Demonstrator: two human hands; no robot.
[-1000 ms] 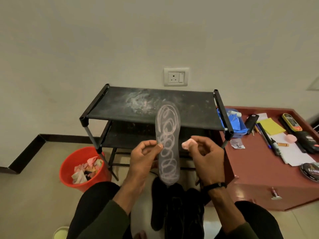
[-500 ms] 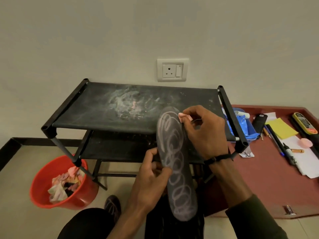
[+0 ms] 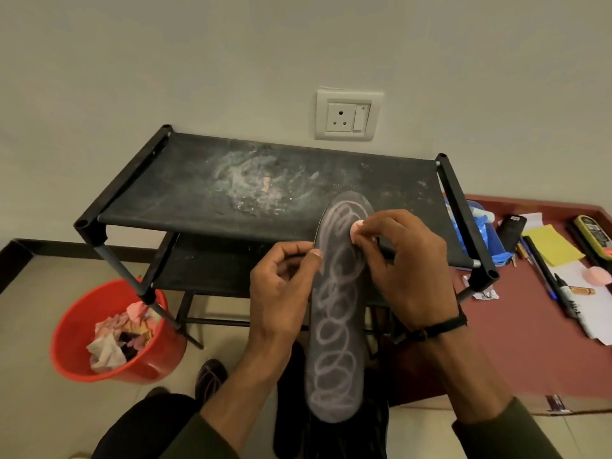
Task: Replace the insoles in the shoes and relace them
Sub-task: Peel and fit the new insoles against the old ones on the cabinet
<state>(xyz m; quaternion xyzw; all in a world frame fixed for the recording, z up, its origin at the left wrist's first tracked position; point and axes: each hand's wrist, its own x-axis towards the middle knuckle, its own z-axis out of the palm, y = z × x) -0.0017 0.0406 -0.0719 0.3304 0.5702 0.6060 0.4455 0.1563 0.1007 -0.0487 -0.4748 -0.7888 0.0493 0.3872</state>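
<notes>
A dark insole [image 3: 334, 342] covered in pale looping chalk-like scribbles stands lengthwise in front of me. My left hand [image 3: 281, 289] pinches its left edge near the middle. My right hand [image 3: 400, 260] pinches a small pink piece [image 3: 356, 226] and holds it against the insole's upper part. Below the insole, between my knees, lie dark shoes [image 3: 291, 409], mostly hidden.
A black two-shelf rack [image 3: 231, 193] with white dust on top stands ahead. A red bucket [image 3: 82, 332] of scraps sits at the left. A maroon table [image 3: 516, 326] at the right carries pens, a yellow pad, papers and a blue object. A wall socket [image 3: 347, 114] is above.
The view has tilted down and drawn closer to the rack. My right hand carried the pink piece onto the insole's upper part; the insole now leans further away from me.
</notes>
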